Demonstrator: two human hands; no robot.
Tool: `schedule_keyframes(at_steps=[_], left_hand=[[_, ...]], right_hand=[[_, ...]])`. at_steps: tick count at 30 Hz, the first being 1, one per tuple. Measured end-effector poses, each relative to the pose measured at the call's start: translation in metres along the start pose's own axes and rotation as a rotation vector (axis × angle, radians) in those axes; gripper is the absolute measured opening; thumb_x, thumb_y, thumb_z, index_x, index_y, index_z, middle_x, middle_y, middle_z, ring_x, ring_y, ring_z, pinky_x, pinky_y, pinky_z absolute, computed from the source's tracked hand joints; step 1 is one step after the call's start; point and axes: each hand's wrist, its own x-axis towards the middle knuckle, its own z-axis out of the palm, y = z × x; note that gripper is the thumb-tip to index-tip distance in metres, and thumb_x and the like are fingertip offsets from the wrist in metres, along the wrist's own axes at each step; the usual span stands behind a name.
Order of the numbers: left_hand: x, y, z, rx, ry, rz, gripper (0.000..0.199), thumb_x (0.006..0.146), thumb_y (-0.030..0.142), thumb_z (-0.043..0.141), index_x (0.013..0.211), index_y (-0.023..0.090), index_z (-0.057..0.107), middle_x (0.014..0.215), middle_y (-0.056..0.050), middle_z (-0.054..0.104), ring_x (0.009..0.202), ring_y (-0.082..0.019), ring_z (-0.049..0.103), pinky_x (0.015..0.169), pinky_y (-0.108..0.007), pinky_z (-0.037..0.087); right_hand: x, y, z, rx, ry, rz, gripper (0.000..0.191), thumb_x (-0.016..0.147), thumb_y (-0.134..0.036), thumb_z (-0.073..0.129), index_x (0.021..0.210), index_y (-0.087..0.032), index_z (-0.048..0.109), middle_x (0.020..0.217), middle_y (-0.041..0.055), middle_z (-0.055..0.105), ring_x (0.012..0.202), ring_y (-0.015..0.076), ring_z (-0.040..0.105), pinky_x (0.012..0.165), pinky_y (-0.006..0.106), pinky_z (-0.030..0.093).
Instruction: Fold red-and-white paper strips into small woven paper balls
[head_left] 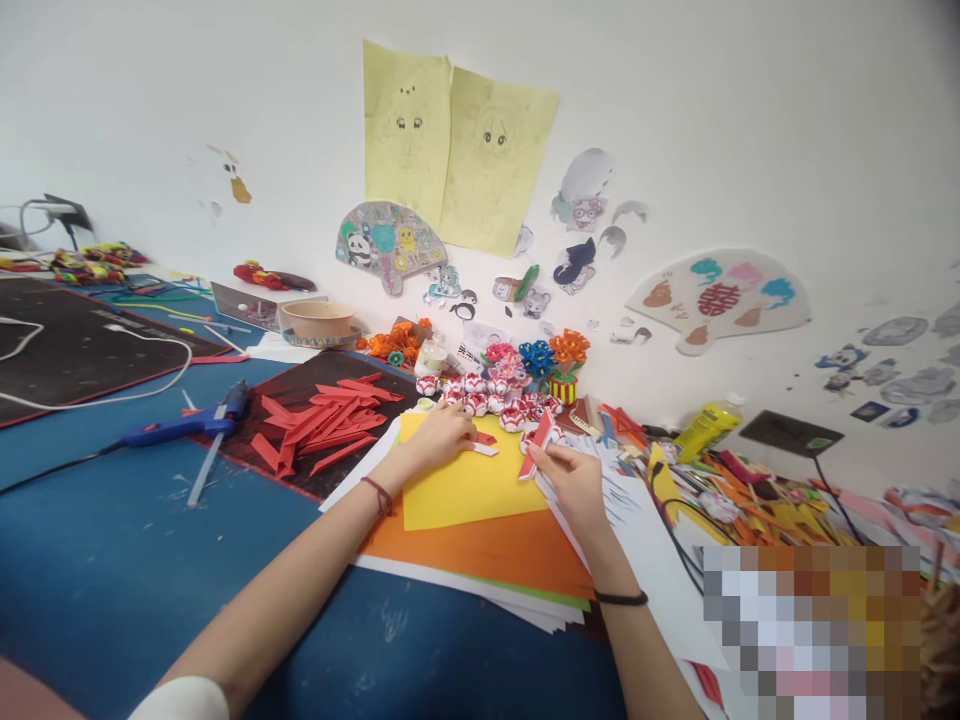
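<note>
Over the yellow sheet [450, 495], our right hand [581, 485] pinches a folded red strip [535, 448]; our left hand [439, 437] meets a smaller strip [486, 445], grip unclear. Handling seems to want light fingers.

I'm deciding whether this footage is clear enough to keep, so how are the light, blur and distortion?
Head view: even, fairly bright light on the wall; faint pale sheen on the blue table; wide-angle stretch toward the edges, where the wall pictures at far right look smeared; the left hand and right hand slightly soft; lower right corner masked by coarse pixel blocks.
</note>
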Motion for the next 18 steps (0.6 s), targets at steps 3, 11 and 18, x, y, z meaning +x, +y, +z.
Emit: schedule_keyframes(at_steps=[3,11,18], left_hand=[[-0.0001,0.0008,0.0004,-0.001,-0.002,-0.005,0.021,0.088,0.037,0.063,0.093,0.023,0.078,0.086,-0.008,0.069,0.087,-0.021,0.057,0.077,-0.031,0.032],[-0.0005,0.0031,0.0001,0.048,-0.036,-0.003,0.023,0.089,0.039,0.061,0.09,0.022,0.076,0.087,-0.006,0.069,0.088,-0.02,0.059,0.079,-0.03,0.033],[-0.003,0.0035,-0.0033,0.042,-0.049,-0.04,0.02,0.088,0.038,0.061,0.091,0.024,0.076,0.092,-0.005,0.071,0.09,-0.021,0.06,0.081,-0.031,0.032]], right_hand=[[-0.0006,-0.0016,0.0,0.017,-0.006,0.006,0.039,0.066,-0.052,0.078,0.066,-0.014,0.071,0.063,0.0037,0.064,0.06,0.0181,0.056,0.059,0.028,0.046],[-0.0005,-0.0045,0.0002,-0.006,-0.006,-0.015,0.04,0.067,-0.051,0.077,0.059,-0.014,0.066,0.058,0.0017,0.059,0.056,0.015,0.051,0.055,0.026,0.043],[-0.0002,0.0003,0.0006,-0.029,-0.003,-0.013,0.04,0.069,-0.053,0.075,0.066,-0.013,0.07,0.061,0.0026,0.062,0.058,0.0158,0.054,0.057,0.026,0.044]])
